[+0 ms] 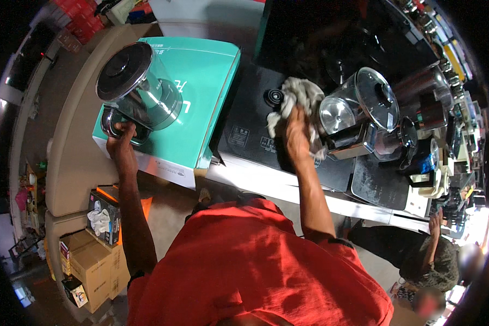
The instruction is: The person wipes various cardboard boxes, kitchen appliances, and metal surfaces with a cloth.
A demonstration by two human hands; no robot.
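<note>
My left hand [122,140] grips the handle of a clear glass kettle [163,102] with a black lid. The kettle sits on or just over a teal cardboard box [203,77]; I cannot tell if it touches. Under my right hand [297,136] is a crumpled grey-white cloth [301,95], pressed on the black appliance top [248,110]. A round black connector [274,97] stands up from that surface, just left of the cloth. Right beside the cloth is a second glass kettle [342,95], its lid on and its handle toward me.
More kettles [426,89] and small appliances crowd the counter to the right. A dark panel [293,40] rises behind. Cardboard boxes [89,261] are stacked at lower left beside a beige padded surface [81,163]. Another person [424,252] is at the counter on the right.
</note>
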